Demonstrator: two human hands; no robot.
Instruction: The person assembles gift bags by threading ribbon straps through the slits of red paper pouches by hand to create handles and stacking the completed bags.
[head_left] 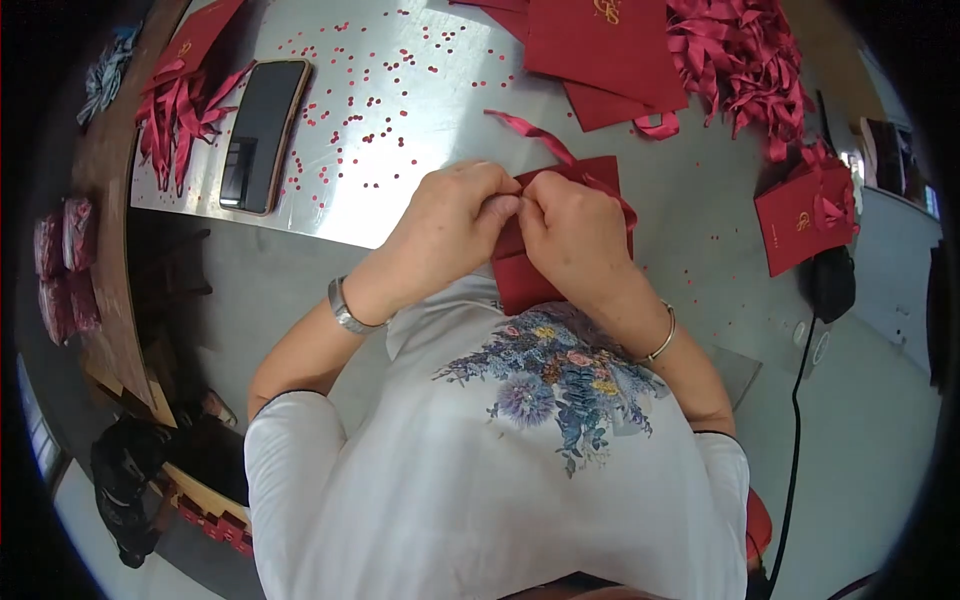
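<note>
A red paper gift bag (527, 283) lies at the table's near edge, close to my body and partly hidden under my hands. My left hand (465, 215) is closed in a pinch over the bag's upper part, its thumb tip meeting the fingers of my right hand (578, 232). The right one is pinched shut as well, and between the fingertips is a red ribbon (540, 135). One ribbon end reaches out past the bag toward the upper left; another loops beside the right knuckles. Exactly how the ribbon passes between the fingers is hidden.
Red bags (610, 50) are stacked at the back, beside a heap of red ribbons (745, 70). Beribboned bags (795, 225) sit at the right edge. A phone (265, 135) and small red dots are on the left. A person (130, 475) is at lower left.
</note>
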